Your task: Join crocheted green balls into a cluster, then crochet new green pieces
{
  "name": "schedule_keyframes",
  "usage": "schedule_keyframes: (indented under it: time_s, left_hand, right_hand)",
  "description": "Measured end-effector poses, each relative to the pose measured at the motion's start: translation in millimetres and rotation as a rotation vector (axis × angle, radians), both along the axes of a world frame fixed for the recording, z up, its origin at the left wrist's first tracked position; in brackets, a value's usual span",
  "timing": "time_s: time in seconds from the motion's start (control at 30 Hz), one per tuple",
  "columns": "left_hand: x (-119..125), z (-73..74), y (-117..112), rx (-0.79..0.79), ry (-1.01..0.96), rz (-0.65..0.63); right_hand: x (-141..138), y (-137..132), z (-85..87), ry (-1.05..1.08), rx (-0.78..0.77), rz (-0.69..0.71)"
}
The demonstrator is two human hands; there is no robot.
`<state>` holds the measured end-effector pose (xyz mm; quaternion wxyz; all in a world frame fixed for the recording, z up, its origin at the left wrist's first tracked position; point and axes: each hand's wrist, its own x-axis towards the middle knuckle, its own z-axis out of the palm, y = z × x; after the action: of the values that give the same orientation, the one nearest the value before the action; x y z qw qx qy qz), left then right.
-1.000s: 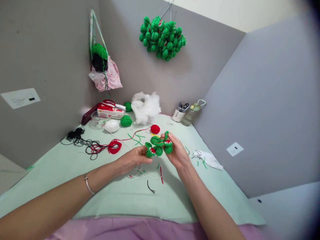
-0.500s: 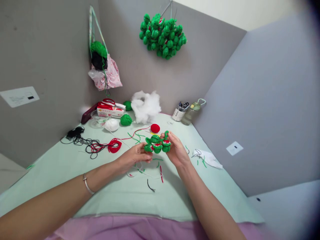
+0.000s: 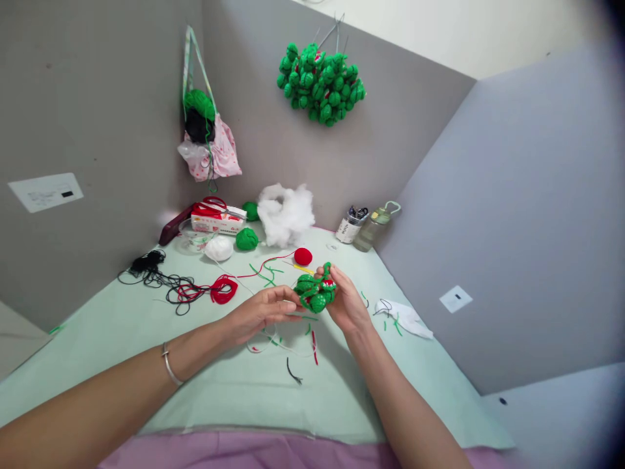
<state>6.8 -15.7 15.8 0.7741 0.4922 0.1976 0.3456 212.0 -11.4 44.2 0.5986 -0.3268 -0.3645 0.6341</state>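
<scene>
While the right hand (image 3: 347,301) pinched a cluster of green crocheted balls (image 3: 315,291) above the mint-green table (image 3: 234,384), the left hand (image 3: 261,314) touched it, fingers loosely curled

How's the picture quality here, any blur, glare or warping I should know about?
Head view: soft, even light with no glare. The wide lens bows the wall panels, and the right edge darkens and blurs. The green crochet cluster between left hand and right hand is sharp.

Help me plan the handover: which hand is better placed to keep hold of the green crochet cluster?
Probably the right hand: its fingers already grip the green crochet cluster, while the left hand only reaches its fingertips toward it.
</scene>
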Motion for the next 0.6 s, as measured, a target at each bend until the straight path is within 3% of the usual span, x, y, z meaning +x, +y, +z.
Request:
schedule_keyframes:
  time_s: [0.23,0.33,0.47,0.6]
  left_hand:
    - [2,-0.7,-1,-0.058,-0.052,0.082]
    - [2,1.7,1,-0.100,-0.062,0.034]
    - [0,3.9,3,-0.170,-0.064,-0.049]
    - [-1,0.8,5,-0.258,-0.043,0.022]
  right_hand:
    - [-9,-5,2.5,0.050,-0.083,0.076]
    - [-12,-8,0.9,0.020,-0.083,0.117]
    - [-9,-3,-3.5,0.022,-0.110,0.062]
    - [-4,5,-8.4,0.016,-0.144,0.005]
